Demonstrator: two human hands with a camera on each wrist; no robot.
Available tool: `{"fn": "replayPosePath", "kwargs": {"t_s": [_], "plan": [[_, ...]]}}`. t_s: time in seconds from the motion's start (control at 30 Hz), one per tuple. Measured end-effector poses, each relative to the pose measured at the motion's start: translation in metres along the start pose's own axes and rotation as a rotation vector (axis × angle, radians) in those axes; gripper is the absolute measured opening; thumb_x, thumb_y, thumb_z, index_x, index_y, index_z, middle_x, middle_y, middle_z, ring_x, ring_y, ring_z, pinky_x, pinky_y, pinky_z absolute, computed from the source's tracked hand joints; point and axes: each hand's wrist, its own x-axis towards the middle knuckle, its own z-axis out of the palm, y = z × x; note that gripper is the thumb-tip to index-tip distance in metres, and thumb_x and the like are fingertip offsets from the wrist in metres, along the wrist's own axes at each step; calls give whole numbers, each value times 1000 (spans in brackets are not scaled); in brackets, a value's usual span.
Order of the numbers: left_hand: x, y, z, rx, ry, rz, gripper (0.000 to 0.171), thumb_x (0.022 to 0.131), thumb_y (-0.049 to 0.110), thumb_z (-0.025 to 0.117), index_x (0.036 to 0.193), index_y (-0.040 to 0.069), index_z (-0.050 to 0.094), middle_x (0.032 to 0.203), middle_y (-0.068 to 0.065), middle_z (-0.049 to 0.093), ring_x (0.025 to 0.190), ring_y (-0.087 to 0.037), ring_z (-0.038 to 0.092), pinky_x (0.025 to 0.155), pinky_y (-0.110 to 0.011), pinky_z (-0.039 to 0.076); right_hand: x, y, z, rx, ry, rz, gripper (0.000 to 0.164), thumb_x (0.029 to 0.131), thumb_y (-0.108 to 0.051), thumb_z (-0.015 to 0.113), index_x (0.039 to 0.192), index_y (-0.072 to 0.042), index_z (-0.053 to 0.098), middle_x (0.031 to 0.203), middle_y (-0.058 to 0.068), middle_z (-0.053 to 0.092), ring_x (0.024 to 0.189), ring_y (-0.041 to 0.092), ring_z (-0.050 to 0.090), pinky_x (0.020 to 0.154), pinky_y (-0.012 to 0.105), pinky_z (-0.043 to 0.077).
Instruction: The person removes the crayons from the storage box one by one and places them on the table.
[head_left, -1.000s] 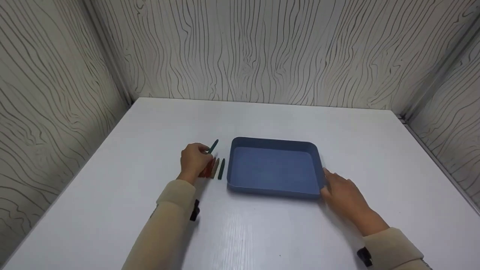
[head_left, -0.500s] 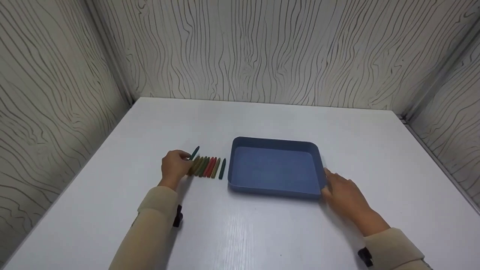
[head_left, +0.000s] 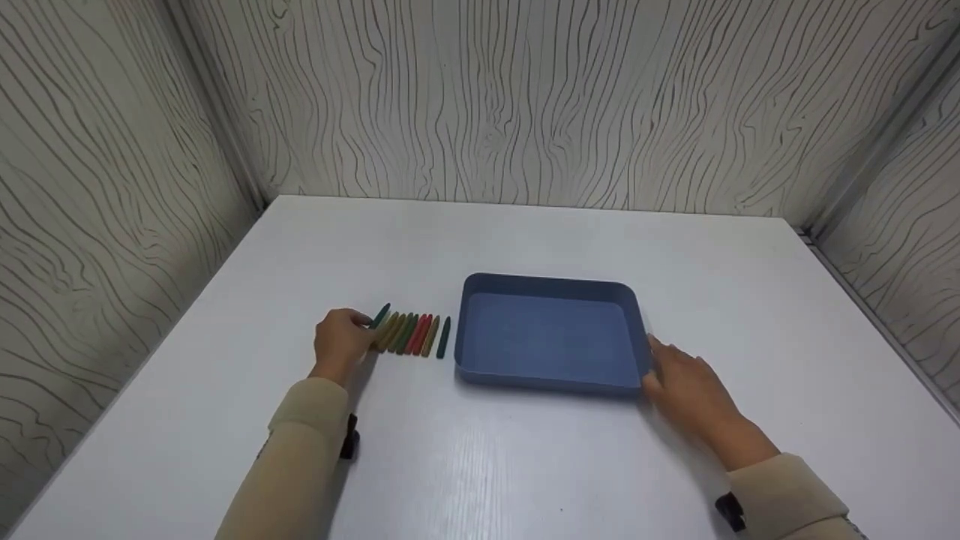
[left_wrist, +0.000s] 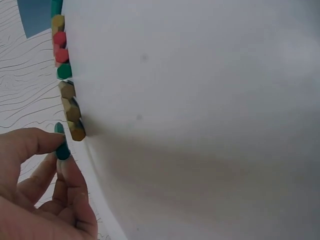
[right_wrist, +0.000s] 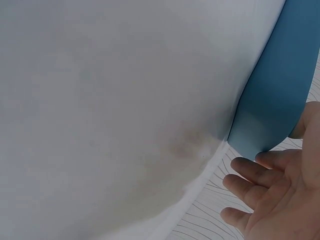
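Note:
My left hand (head_left: 341, 345) pinches a dark green crayon (head_left: 382, 314) between thumb and fingers at the left end of a row of crayons. In the left wrist view this crayon (left_wrist: 61, 146) is slanted, close beside the yellow-brown crayon (left_wrist: 77, 132) at the row's end. The row also has red crayons (head_left: 420, 335), and a dark green crayon (head_left: 444, 337) lies slightly apart at the right. My right hand (head_left: 690, 390) holds the blue tray (head_left: 551, 384) by its near right corner, thumb and fingers on either side of the wall (right_wrist: 272, 95).
The tray stands right of the crayon row with nothing inside. Both rest on a white table (head_left: 480, 465). Wood-grain patterned panels (head_left: 495, 105) rise behind and at both sides.
My left hand has moved left with the green crayon and lowered it toward the row's left end, uncovering the other crayons. The right hand and tray have stayed put.

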Motion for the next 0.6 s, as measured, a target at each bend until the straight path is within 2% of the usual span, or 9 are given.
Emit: {"fn": "replayPosePath", "kwargs": {"t_s": [0.2, 0.6], "plan": [[-1, 1, 0, 14, -24, -47, 26, 83, 2, 63, 106, -9, 65, 104, -23, 64, 96, -34, 60, 80, -42, 49, 0, 1, 0, -2, 5, -12, 55, 94, -15, 45, 142, 9, 34, 137, 32, 42, 129, 47, 34, 105, 59, 19], [-2, -1, -2, 33, -42, -61, 26, 82, 2, 62, 105, -9, 65, 103, -23, 64, 97, -35, 60, 79, -42, 49, 0, 1, 0, -5, 5, -14, 56, 94, -16, 45, 142, 9, 32, 137, 32, 41, 129, 48, 33, 104, 60, 19]]}}
